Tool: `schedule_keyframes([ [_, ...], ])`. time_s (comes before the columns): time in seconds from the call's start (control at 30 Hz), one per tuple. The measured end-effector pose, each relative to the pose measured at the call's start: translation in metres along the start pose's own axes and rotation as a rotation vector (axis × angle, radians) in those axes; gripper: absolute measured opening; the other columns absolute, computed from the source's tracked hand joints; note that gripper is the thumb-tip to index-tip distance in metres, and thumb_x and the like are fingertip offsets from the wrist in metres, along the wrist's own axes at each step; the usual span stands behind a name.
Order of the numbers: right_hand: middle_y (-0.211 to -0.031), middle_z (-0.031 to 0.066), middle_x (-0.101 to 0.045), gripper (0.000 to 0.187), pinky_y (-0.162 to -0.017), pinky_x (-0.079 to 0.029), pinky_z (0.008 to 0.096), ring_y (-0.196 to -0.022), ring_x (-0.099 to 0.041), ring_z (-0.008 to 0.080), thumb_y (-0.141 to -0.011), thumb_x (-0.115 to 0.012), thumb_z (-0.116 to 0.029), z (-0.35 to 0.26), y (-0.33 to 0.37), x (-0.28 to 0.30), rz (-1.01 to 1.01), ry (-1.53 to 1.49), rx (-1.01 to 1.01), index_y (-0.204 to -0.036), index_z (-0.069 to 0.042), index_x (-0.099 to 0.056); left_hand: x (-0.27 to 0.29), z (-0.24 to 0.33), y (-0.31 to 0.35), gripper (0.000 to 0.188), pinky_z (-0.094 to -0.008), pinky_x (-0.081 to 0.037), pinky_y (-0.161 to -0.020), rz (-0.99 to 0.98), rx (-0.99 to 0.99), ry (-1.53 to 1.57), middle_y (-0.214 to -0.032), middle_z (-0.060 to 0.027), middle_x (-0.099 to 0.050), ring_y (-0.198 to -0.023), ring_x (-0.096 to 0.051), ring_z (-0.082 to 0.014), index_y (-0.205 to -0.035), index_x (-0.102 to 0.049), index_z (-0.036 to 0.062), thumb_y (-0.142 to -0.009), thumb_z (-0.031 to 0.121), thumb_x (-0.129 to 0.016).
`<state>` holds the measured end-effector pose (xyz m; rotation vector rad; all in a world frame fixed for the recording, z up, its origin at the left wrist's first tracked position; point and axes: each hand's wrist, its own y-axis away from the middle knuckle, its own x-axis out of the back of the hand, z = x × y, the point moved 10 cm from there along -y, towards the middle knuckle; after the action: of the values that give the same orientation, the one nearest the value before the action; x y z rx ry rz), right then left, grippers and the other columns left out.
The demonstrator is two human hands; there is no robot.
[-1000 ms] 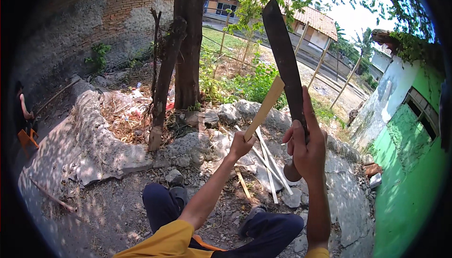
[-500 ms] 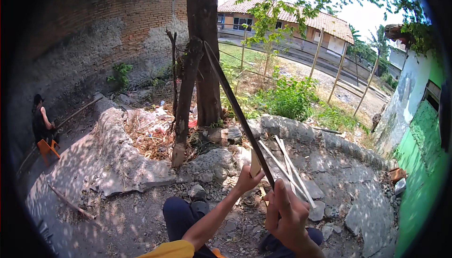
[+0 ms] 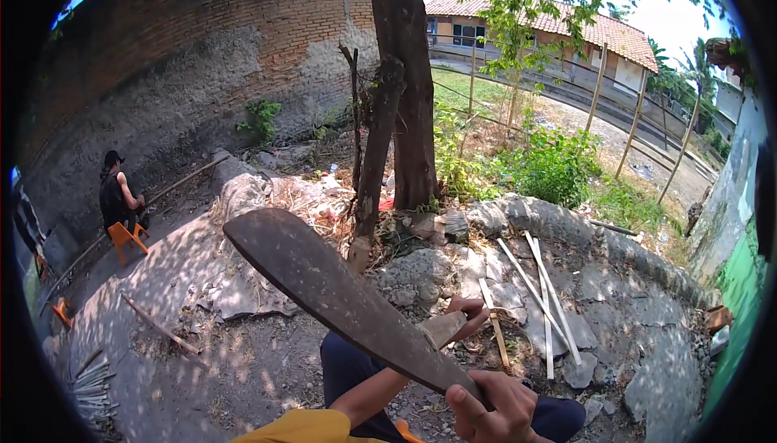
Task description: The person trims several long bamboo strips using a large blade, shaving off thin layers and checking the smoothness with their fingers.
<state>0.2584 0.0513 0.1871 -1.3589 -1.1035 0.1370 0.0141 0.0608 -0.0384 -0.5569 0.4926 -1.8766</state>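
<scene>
My right hand (image 3: pixel 500 406) is wrapped around the grip of a machete (image 3: pixel 324 285). Its broad, dark, speckled blade slants up to the left, with the flat side showing and the rounded tip in front of the rubble. Behind the blade's lower part, my left hand (image 3: pixel 469 318) has its fingers curled around a short piece of wood (image 3: pixel 442 329). The blade covers part of that wood, so I cannot tell whether the two touch.
Long pale wood strips (image 3: pixel 547 301) and a shorter strip (image 3: pixel 494 322) lie on broken concrete. Ahead stands a tree trunk (image 3: pixel 413 103) beside a low rubble edge (image 3: pixel 526 215). At left, a person (image 3: pixel 120 192) sits on an orange chair (image 3: pixel 125 238) near a pile of sticks (image 3: pixel 95 390).
The machete has swung from edge-on and upright to flat side showing, its tip now lower and further left. My view has turned left, shifting the surroundings rightward.
</scene>
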Motion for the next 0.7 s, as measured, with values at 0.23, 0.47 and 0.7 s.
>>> schedule_keyframes([
  [0.23, -0.086, 0.0090, -0.064, 0.071, -0.052, -0.050, 0.0332, -0.063, -0.061, 0.0238, -0.080, -0.072, 0.001, 0.001, 0.001, 0.002, -0.027, -0.013, -0.010, -0.143, -0.026, -0.055, -0.008, -0.004, 0.000, 0.045, -0.0336, -0.020, -0.044, -0.012, -0.070, -0.038, -0.048, 0.0000, -0.026, -0.048, -0.022, -0.0090, -0.054, -0.037, 0.0042, -0.086, 0.012, -0.069],
  [0.47, -0.087, 0.0092, -0.063, 0.073, -0.053, -0.050, 0.0333, -0.064, -0.060, 0.0241, -0.078, -0.074, -0.003, -0.001, 0.002, 0.001, -0.008, -0.004, 0.002, -0.144, -0.028, -0.054, -0.004, -0.010, 0.003, 0.044, -0.0316, -0.022, -0.043, -0.029, -0.057, -0.023, -0.047, -0.0003, -0.026, -0.047, -0.024, -0.0084, -0.054, -0.037, 0.0052, -0.082, 0.012, -0.070],
  [0.7, -0.090, 0.0101, -0.062, 0.080, -0.055, -0.051, 0.0331, -0.066, -0.060, 0.0242, -0.071, -0.082, -0.015, 0.001, 0.006, -0.003, -0.035, -0.002, 0.033, -0.145, -0.029, -0.054, -0.007, -0.010, 0.001, 0.049, -0.0326, -0.021, -0.044, -0.017, -0.025, -0.002, -0.048, 0.0006, -0.026, -0.047, -0.024, -0.0085, -0.054, -0.037, 0.0059, -0.087, 0.018, -0.071],
])
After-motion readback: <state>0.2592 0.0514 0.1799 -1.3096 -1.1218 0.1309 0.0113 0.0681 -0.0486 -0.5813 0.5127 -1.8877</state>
